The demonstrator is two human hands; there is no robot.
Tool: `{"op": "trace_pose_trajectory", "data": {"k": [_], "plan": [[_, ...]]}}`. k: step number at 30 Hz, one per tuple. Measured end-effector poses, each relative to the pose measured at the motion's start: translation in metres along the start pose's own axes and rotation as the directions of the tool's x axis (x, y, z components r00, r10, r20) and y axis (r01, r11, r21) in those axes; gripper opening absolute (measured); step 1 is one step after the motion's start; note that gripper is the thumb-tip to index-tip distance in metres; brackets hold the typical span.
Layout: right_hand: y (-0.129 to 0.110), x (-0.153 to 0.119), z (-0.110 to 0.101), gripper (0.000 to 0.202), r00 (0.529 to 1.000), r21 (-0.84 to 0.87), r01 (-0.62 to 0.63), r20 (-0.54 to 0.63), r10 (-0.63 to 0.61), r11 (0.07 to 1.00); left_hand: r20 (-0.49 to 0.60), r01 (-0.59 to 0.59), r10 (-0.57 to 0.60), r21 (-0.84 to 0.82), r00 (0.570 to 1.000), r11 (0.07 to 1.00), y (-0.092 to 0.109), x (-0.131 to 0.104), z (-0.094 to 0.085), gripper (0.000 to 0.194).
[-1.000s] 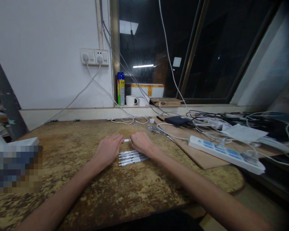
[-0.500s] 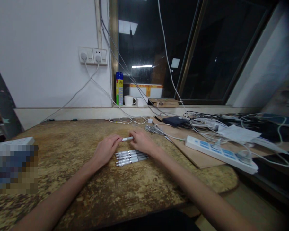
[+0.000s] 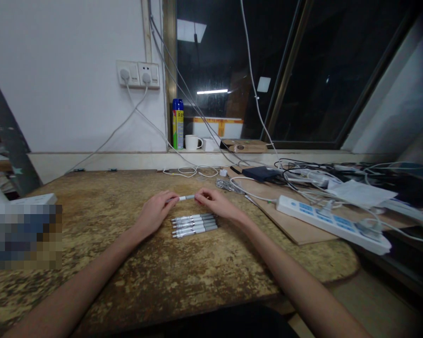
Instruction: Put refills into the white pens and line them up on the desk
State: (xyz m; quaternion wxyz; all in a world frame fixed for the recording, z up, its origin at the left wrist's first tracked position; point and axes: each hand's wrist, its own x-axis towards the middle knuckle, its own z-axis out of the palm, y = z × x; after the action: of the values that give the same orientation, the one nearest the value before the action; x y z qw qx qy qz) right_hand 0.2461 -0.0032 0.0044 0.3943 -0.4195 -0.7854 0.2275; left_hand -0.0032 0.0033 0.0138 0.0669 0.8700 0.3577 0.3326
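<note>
The left hand [image 3: 157, 210] and the right hand [image 3: 216, 203] are both above the middle part of the worn desk [image 3: 183, 277]. Between them they hold one white pen [image 3: 187, 198], which lies nearly level from left to right. The left hand pinches its left end between the thumb and the fingers, and the right hand pinches its right end in the same manner. The middle of this pen can be seen between the fingertips.

On the near side of the hands, a group of pens [image 3: 195, 225] lies on the desk. They are side by side, with clear tips to the left and grey parts to the right.

To the right there is a brown board [image 3: 285, 227], and a white power strip [image 3: 333, 224] lies slantwise on it. Farther back on this side are a dark flat box [image 3: 261, 173], many tangled cables and a white sheet [image 3: 363, 193]. Some small shiny material [image 3: 227, 184] is near the left edge of the board; I cannot tell what it is. At the far side, on the window ledge, a spray can [image 3: 178, 124] stands to the left of a white mug [image 3: 192, 142], and a cardboard box [image 3: 245, 146] lies more to the right.
</note>
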Motion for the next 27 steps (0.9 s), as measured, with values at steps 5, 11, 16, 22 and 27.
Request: {"op": "trace_pose_trajectory", "data": {"k": [5,11,16,22,27], "plan": [[-0.002,-0.002,0.006,0.031,0.999,0.112,-0.012,-0.034,0.016,0.994,0.006,-0.008,0.009,-0.048,1.000,0.999,-0.003,0.000,0.000,0.031],[-0.005,-0.003,0.011,0.028,0.999,0.182,-0.030,-0.007,0.032,0.983,0.014,-0.026,0.026,-0.030,1.000,0.999,-0.003,0.000,-0.001,0.032],[-0.009,-0.002,0.021,0.032,0.998,0.306,-0.030,-0.037,0.044,0.952,0.041,-0.030,0.030,-0.003,0.999,1.000,0.001,0.000,-0.003,0.032],[-0.010,0.001,0.027,0.025,0.998,0.266,-0.007,-0.057,0.023,0.964,0.052,-0.039,0.038,0.009,0.998,0.999,0.000,-0.001,-0.002,0.033],[-0.009,0.001,0.027,0.025,0.996,0.268,-0.006,-0.083,0.029,0.963,0.062,-0.035,0.033,0.025,0.998,0.999,0.000,-0.001,-0.002,0.036]]}}
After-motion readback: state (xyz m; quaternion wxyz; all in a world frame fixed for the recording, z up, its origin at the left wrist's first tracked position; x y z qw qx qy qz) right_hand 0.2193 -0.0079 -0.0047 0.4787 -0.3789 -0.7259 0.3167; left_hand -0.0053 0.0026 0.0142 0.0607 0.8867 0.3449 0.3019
